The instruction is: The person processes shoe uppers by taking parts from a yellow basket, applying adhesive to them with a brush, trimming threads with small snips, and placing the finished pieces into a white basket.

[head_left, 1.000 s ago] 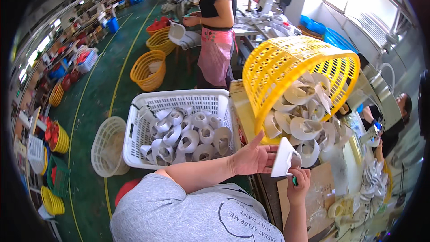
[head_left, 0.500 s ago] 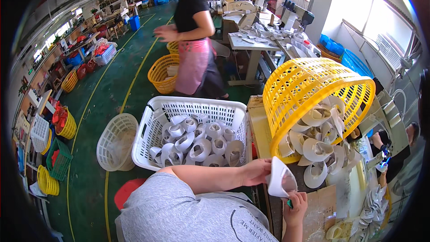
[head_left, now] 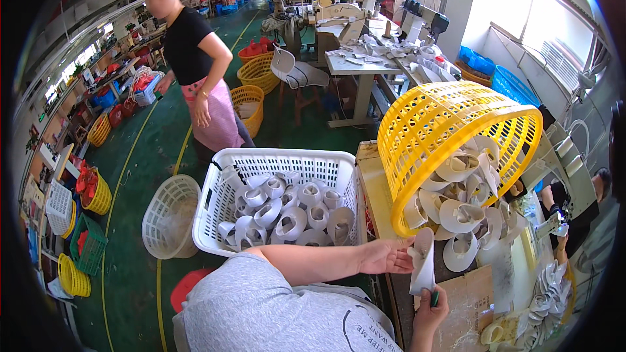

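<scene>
My right hand is closed on the lower end of a white shoe upper, a curved piece held upright. A small dark green object shows between the same fingers; its kind I cannot make out. Palm up, my left hand has its fingers stretched out, the tips at the upper's left edge. Just beyond, a tipped yellow basket lies with its mouth toward me, white uppers spilling onto the bench. More uppers fill the white crate to my left.
A person in a pink apron stands in the aisle beyond the crate. An oval white basket is on the green floor. At right are a sewing machine, another person and stacked white pieces. Cardboard covers part of the bench.
The upper has turned more edge-on and moved slightly right. My left hand's fingers have loosened from it and opened out. The aproned person has moved left along the aisle.
</scene>
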A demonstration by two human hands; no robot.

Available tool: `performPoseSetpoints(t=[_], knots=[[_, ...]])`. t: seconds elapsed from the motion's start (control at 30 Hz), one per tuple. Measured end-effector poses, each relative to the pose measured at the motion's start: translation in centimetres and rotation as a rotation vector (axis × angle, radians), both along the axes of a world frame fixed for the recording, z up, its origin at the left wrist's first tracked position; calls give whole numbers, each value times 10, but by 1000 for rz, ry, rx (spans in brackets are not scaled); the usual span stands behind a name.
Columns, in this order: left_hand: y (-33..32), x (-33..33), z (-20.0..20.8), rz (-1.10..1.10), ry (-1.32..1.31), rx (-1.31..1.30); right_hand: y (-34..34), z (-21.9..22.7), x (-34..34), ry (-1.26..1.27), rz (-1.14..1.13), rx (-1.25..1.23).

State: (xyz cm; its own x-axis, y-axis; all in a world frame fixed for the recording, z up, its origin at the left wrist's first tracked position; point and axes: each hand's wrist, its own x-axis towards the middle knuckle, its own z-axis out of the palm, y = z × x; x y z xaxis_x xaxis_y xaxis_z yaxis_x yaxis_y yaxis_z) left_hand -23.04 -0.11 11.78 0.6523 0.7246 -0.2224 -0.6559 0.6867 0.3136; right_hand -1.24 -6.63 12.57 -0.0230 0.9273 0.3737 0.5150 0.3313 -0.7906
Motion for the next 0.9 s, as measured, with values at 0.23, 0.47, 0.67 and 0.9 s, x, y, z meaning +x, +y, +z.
performPoseSetpoints(t=[0.23,0.47,0.67,0.9], knots=[[-29,21,2,-14,103,60,-9,-8,1,450,-119,-225],[-27,36,2,313,646,319,1,6,-21,-438,42,150],[-7,18,1,357,567,167,-7,8,-18,-429,137,22],[4,41,-4,273,784,422,6,30,13,-408,-79,155]])
